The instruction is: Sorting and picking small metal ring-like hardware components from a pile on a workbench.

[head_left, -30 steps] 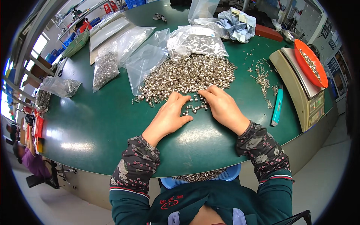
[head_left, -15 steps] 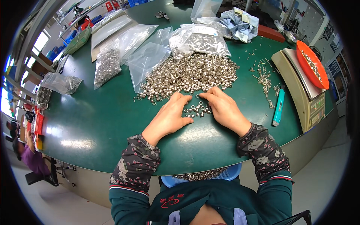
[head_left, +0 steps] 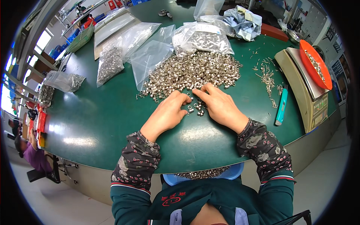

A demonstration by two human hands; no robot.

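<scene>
Flat on the green table [head_left: 93, 123], left hand [head_left: 167, 114] and right hand [head_left: 221, 107] with fingers spread, gripping nothing, small metal rings [head_left: 195, 107] between fingertips, heap of rings [head_left: 195, 73] just beyond, clear bags [head_left: 150, 56] farther out, white-labelled full bag [head_left: 204, 37] behind the heap.

The person's bare left hand [head_left: 167, 114] and bare right hand [head_left: 221, 107] emerge from dark grey floral-patterned oversleeves [head_left: 137, 161] with elastic cuffs, worn over a dark green jacket [head_left: 202, 202] with red-and-white striped trim.
</scene>
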